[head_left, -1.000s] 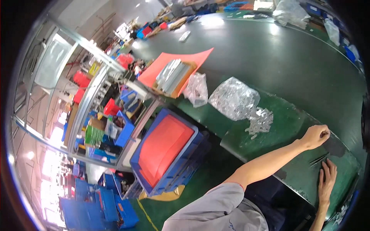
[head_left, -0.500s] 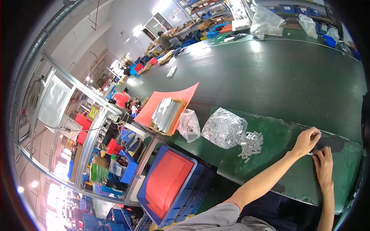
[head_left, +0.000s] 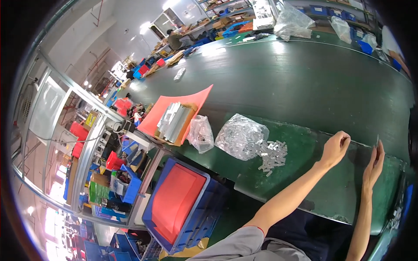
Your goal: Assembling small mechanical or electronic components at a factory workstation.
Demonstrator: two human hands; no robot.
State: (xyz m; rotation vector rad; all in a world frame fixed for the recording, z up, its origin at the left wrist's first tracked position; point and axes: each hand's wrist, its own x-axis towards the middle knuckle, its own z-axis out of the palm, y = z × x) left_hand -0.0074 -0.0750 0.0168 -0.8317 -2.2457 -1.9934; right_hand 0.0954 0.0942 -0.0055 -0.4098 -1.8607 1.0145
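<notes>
My left hand [head_left: 335,148] is closed in a pinch above the far edge of the green mat [head_left: 300,176]; what its fingers hold, if anything, is hidden. To its right, my right hand [head_left: 373,167] points upward with its fingers pressed together. A small, thin, pale piece [head_left: 378,138] sticks up from those fingertips. Left of both hands, several small grey metal pieces [head_left: 273,157] lie in a loose pile on the mat. They spill beside a clear plastic bag [head_left: 241,137] full of similar pieces.
A second clear bag [head_left: 200,134] sits beside a cardboard box [head_left: 176,124] of long metal strips, with a red sheet behind it. Lower left stands a blue crate [head_left: 209,213] holding red sheets [head_left: 178,200]. Small pieces [head_left: 395,219] lie at the far right edge. A long green table [head_left: 278,82] stretches beyond.
My right hand has moved away from the left one, to the right and upward, and a thin pale piece now shows at its fingertips. My left hand stays closed. The whole view has shifted slightly.
</notes>
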